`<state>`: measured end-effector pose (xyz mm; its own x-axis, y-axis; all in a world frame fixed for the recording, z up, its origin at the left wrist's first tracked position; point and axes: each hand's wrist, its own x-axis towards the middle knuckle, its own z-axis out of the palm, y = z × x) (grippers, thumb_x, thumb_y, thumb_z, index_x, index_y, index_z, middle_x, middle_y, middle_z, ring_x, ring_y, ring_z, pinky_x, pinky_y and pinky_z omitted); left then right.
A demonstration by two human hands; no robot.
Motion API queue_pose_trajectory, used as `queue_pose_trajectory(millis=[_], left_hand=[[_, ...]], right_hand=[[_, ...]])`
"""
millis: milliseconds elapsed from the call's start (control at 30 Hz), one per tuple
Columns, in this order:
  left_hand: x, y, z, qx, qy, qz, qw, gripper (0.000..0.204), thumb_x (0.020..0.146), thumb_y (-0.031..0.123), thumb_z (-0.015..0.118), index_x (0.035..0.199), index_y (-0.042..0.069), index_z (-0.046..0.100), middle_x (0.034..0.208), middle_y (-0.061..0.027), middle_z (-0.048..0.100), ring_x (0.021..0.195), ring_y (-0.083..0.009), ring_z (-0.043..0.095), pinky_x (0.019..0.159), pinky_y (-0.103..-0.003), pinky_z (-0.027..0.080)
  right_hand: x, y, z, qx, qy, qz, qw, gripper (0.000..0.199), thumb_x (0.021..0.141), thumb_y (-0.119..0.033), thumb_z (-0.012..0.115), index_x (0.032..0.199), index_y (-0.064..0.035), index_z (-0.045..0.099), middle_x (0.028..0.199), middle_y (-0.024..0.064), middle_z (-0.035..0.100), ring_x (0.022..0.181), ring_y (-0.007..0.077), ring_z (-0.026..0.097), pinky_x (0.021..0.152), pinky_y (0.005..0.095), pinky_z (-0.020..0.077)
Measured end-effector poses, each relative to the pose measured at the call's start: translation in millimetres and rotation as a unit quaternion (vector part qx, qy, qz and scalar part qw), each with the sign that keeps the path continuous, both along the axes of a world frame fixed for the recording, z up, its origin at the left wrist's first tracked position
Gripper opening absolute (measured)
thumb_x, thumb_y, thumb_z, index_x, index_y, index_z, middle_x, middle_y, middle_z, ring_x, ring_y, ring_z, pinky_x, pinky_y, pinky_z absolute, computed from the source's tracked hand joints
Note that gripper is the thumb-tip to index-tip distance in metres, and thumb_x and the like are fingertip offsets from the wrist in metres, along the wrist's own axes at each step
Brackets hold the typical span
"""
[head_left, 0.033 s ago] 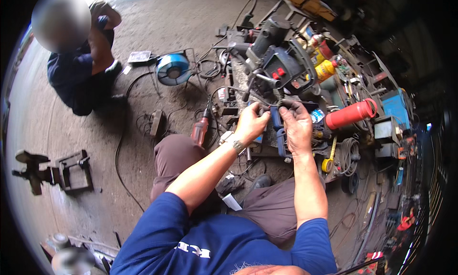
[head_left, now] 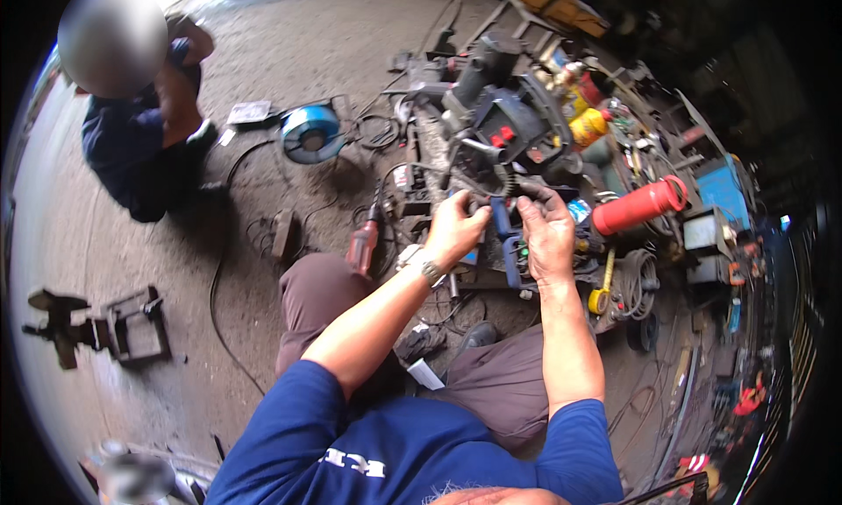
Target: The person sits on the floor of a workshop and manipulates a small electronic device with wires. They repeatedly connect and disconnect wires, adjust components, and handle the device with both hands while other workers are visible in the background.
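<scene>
Both of my hands reach over the cluttered low bench, close to a dark toothed gear (head_left: 507,181). My right hand (head_left: 549,238) is closed, its blackened fingertips pinched at the gear's near right edge; they seem to hold it. My left hand (head_left: 453,231), with a watch on the wrist, is bent into a pinch just left of the gear, and what its fingers hold cannot be made out. Between the hands lies a blue case (head_left: 503,217). Beyond them stands a dark power-tool machine with red buttons (head_left: 502,138).
A red cylinder (head_left: 638,205) and a yellow tape measure (head_left: 600,300) lie at right. A red-bodied power tool (head_left: 362,246) rests by my left knee. A blue hose reel (head_left: 310,134) stands on the floor, cables around it. Another person (head_left: 132,145) crouches at far left.
The view has shifted slightly. The toothed gear shows more plainly between my hands, just left of my right fingertips. Both hands keep nearly the same place.
</scene>
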<state>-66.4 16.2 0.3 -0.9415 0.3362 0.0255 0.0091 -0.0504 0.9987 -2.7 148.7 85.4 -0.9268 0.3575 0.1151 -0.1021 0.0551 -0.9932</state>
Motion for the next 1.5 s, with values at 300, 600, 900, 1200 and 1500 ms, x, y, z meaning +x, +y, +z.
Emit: queue_pose_trajectory(millis=[300, 600, 900, 1200, 1500], left_hand=[[-13, 0, -5, 0.131, -0.086, -0.033, 0.987, 0.014, 0.097, 0.016, 0.064, 0.094, 0.002, 0.062, 0.082, 0.0008, 0.062, 0.072, -0.0064, 0.053, 0.064, -0.023, 0.042], [-9, 7, -9, 0.076, -0.063, -0.018, 0.995, 0.029, 0.095, 0.016, 0.065, 0.117, -0.001, 0.058, 0.092, -0.0044, 0.066, 0.077, -0.0104, 0.059, 0.069, -0.026, 0.048], [6, -9, 23, 0.083, -0.092, -0.104, 0.987, 0.031, 0.09, 0.025, 0.072, 0.112, 0.003, 0.067, 0.098, -0.0037, 0.069, 0.085, -0.009, 0.061, 0.075, -0.027, 0.049], [13, -14, 30, 0.024, 0.009, -0.065, 0.998, 0.028, 0.086, 0.016, 0.074, 0.105, 0.001, 0.059, 0.093, -0.0043, 0.065, 0.085, -0.0066, 0.057, 0.074, -0.027, 0.049], [-12, -30, 1, -0.061, 0.072, 0.048, 0.994, 0.048, 0.083, 0.028, 0.075, 0.114, -0.007, 0.062, 0.096, -0.0176, 0.07, 0.09, -0.021, 0.068, 0.079, -0.035, 0.053]], right_hand=[[152, 265, 97, 0.022, 0.027, -0.376, 0.926, 0.061, 0.092, -0.014, 0.067, 0.145, -0.0041, 0.039, 0.063, -0.0056, 0.042, 0.043, 0.0029, 0.033, 0.036, 0.0203, 0.026], [291, 397, 148, 0.403, -0.195, -0.609, 0.654, 0.071, 0.083, -0.019, 0.074, 0.144, 0.0013, 0.044, 0.141, 0.0236, 0.052, 0.13, 0.0308, 0.051, 0.108, 0.0361, 0.0385], [231, 345, 126, 0.274, -0.002, -0.409, 0.871, 0.04, 0.088, -0.014, 0.073, 0.124, -0.0004, 0.061, 0.115, 0.0088, 0.067, 0.099, 0.0173, 0.062, 0.091, 0.0327, 0.049], [28, 5, -10, -0.04, 0.014, 0.038, 0.998, 0.036, 0.087, -0.007, 0.075, 0.121, -0.0074, 0.061, 0.085, -0.0042, 0.062, 0.067, 0.001, 0.051, 0.057, 0.0145, 0.0395], [0, -45, -50, -0.102, -0.027, 0.056, 0.993, 0.049, 0.089, -0.012, 0.075, 0.132, -0.0009, 0.054, 0.077, -0.0058, 0.057, 0.06, 0.0012, 0.047, 0.053, 0.0177, 0.0369]])
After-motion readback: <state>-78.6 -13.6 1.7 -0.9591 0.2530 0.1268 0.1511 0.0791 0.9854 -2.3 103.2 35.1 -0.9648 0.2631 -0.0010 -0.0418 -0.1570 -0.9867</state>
